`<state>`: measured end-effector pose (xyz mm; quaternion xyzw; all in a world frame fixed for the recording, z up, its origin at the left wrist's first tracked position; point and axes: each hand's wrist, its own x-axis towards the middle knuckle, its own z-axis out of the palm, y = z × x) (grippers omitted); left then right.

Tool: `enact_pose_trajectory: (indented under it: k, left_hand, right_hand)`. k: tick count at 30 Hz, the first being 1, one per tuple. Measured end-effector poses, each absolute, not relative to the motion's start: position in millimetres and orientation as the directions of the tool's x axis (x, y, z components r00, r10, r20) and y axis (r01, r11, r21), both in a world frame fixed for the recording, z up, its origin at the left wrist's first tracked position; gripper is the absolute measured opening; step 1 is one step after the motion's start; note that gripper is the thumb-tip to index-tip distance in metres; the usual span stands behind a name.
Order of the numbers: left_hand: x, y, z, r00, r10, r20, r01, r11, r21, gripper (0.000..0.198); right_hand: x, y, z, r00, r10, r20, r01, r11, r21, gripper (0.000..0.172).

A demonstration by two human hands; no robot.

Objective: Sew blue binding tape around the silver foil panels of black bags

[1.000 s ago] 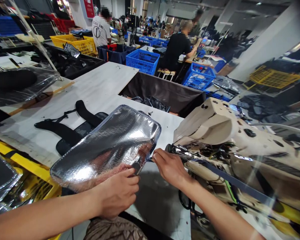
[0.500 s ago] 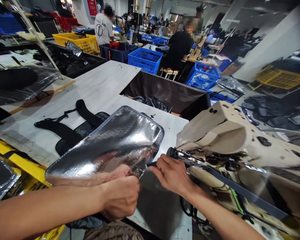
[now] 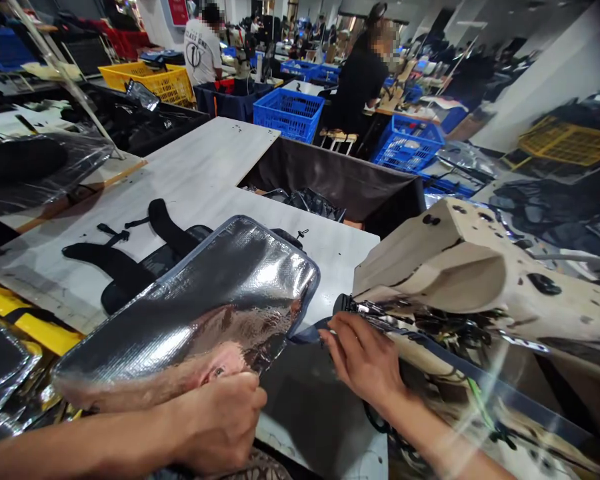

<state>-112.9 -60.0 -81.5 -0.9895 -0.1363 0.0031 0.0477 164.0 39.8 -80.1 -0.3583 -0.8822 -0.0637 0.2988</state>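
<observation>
Left hand (image 3: 217,420) pinches a foil panel (image 3: 190,313) at its lower edge; right hand (image 3: 365,357), fingers pressed together, holds its dark binding (image 3: 310,331) beside a sewing machine (image 3: 430,280).

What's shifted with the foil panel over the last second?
The left hand moved down, holding the silver foil panel, whose lower corner swung further left. The right hand moved rightward toward the sewing machine. The black straps on the table stayed as they were.
</observation>
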Motion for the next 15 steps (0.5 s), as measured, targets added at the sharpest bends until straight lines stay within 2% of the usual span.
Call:
enact_pose_trajectory:
  k: [3,5,11,15]
  left_hand:
    - [-111.2,-56.6,-74.2,0.959,0.282,0.008,0.281,-0.955,-0.097,0.028]
    - [-111.0,-57.8,-72.2,0.958,0.286,-0.003,0.285,-0.954,-0.09,0.028]
    - [-114.3,-66.3,-73.2,0.956,0.294,-0.022,0.292,-0.954,-0.075,0.03]
    - [-115.8,-68.3,-75.5,0.958,0.284,-0.027,0.281,-0.957,-0.072,0.028]
  right_hand:
    - [153.9,42.7,-74.2,-0.605,0.602,0.522,0.599,0.775,-0.201,0.017]
    - [148.3,45.6,-70.7,-0.642,0.612,0.461,0.589,0.779,-0.214,0.021]
    - [143.2,51.0,-65.4,-0.716,0.686,0.13,0.674,0.728,-0.128,0.005]
    - [144.4,54.0,-66.2,-0.795,0.604,0.066,0.596,0.796,-0.103,0.015]
